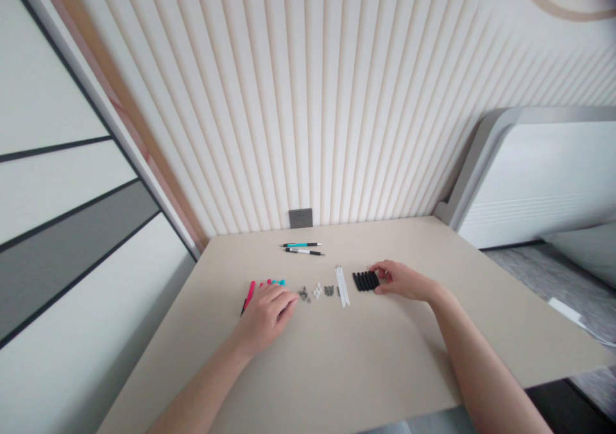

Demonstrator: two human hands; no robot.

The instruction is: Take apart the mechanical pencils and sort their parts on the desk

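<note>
L forearm (202, 389): bare, enters from lower ctr-left of frame.
R forearm (491, 363): bare, enters from lower right.
L hand (264, 315): palm down, ctr-left of frame, on tabletop. Fingers (283, 302) loosely curled; cannot tell if holding anything.
R hand (404, 280): palm down, right of ctr. Fingers (385, 268) open, extended, not gripping; tips just beside black tubes.
Black tubes (366, 280): parallel row, tilted, lying on desk directly left of R hand.
White rods (342, 286): narrow bundle, just left of black tubes.
Small parts: grey bits (328, 290), white bits (317, 290), and grey bits (303, 294) in small clusters btwn white rods and L hand; exact type too small to tell.
Pen parts: red pen body (248, 296) beside L hand, upper left of it; pink parts (264, 284) and teal parts (278, 282) partly hidden behind L hand.
Pens: two assembled mechanical pencils (303, 248), nearly parallel, upper ctr of desk, well apart from both hands.
Desk: beige tabletop (337, 370) under all items.
Wall: ribbed panel (289, 100) behind desk, w/ grey socket (301, 218) at desk edge.
Right side: white padded headboard (534, 177), upper right.
</note>
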